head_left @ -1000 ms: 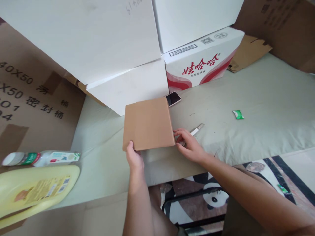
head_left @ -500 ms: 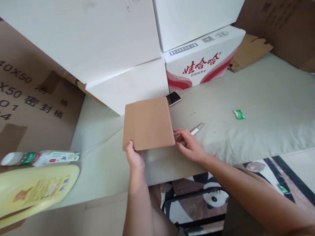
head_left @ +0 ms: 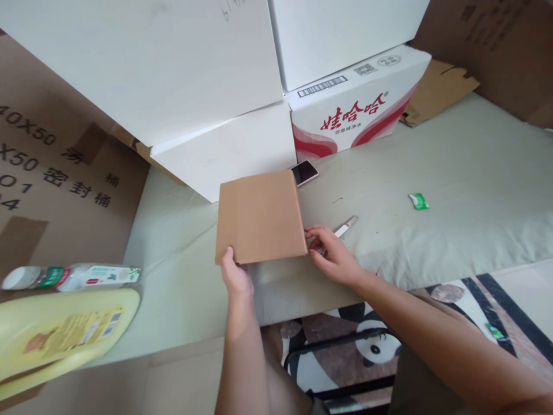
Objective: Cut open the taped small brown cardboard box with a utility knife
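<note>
A flat brown cardboard box (head_left: 261, 219) is held tilted above the cloth-covered surface, its plain top face toward me. At its near left corner my left hand (head_left: 237, 276) grips it, thumb on top and the other fingers hidden beneath. My right hand (head_left: 330, 253) is at the near right edge, fingers curled and fingertips against the box's side; what they pinch there is partly hidden. Just beyond the right hand lies a utility knife (head_left: 345, 227) with its blade pointing away to the right. Partly behind the box's far right corner is a phone (head_left: 306, 172).
White cartons (head_left: 216, 144) stand stacked at the back, one with red printing (head_left: 354, 118). A large brown carton (head_left: 64, 155) is at left, near a clear bottle (head_left: 73, 278) and a yellow jug (head_left: 73, 328). A small green packet (head_left: 419, 200) lies on the pale cloth (head_left: 470, 173).
</note>
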The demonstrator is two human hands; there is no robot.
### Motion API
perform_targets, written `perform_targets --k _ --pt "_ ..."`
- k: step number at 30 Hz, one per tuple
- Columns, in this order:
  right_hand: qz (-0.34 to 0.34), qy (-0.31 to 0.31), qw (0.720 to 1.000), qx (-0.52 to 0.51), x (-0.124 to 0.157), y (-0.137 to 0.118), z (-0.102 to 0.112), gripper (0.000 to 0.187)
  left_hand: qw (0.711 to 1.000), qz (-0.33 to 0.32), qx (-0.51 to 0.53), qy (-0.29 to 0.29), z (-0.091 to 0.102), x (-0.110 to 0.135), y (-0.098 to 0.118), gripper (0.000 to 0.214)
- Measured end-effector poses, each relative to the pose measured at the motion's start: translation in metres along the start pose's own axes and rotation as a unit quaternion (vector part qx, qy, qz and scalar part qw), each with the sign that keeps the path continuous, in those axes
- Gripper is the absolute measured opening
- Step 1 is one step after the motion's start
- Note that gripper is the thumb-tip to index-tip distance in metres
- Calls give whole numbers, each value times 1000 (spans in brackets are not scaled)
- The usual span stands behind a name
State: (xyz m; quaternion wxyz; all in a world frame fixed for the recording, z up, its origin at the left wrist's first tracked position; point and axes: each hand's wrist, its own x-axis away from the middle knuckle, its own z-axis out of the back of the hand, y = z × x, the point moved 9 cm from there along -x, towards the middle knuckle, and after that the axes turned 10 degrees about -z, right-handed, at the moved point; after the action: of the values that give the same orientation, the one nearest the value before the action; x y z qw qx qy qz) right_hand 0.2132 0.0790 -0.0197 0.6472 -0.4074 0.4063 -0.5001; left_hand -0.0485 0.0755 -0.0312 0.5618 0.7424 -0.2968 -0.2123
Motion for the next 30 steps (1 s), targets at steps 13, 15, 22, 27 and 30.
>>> perform_targets --k 13,15,22,27,30 --pt "-25 21 999 30 -4 1 -1 21 998 -33 52 10 4 -1 8 34" --pt "-33 26 998 44 -4 2 -2 22 998 -30 62 13 4 0 12 35" --pt "-6 7 997 81 -6 -4 -10 25 994 -15 105 9 10 -5 17 38" --pt "40 -3 994 101 -9 -10 -17 33 993 -28 106 -42 13 -11 19 43" --pt "45 -10 991 124 -9 -8 -21 41 992 -10 105 -66 14 -11 18 45"
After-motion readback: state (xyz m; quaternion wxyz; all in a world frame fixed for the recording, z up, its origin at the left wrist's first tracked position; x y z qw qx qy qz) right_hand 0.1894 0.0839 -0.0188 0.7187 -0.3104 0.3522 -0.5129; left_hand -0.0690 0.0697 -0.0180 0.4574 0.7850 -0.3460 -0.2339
